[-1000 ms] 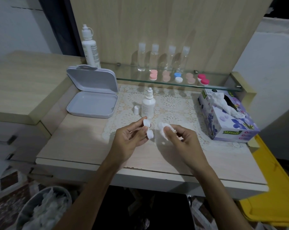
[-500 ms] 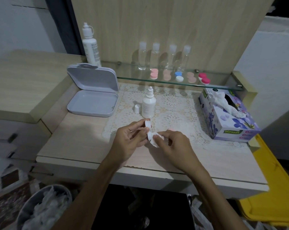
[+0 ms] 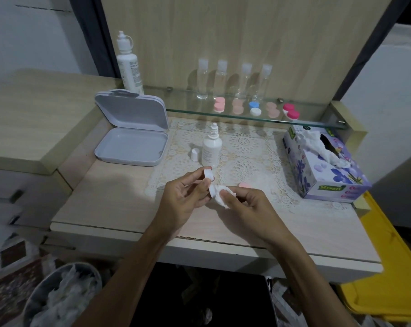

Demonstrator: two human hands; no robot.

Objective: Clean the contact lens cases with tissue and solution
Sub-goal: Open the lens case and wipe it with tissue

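Observation:
My left hand (image 3: pixel 184 195) grips a white contact lens case (image 3: pixel 208 174) above the table's front middle. My right hand (image 3: pixel 249 205) pinches a crumpled white tissue (image 3: pixel 221 197) and presses it against the lower cup of that case. A small white solution bottle (image 3: pixel 211 148) stands uncapped on the lace mat just behind, its cap (image 3: pixel 194 154) beside it. A pink lid (image 3: pixel 243 185) lies on the mat behind my right hand. Several more lens cases (image 3: pixel 255 108) in pink, blue and white sit on the glass shelf.
An open grey box (image 3: pixel 131 147) lies at the left. A purple tissue box (image 3: pixel 324 164) stands at the right. A tall bottle (image 3: pixel 128 64) and several clear bottles (image 3: pixel 232 79) stand at the back. A bin (image 3: pixel 60 296) of used tissues is at the lower left.
My right hand has brought the tissue leftward from apart to against the lens case held in my left hand. The left hand has stayed in place.

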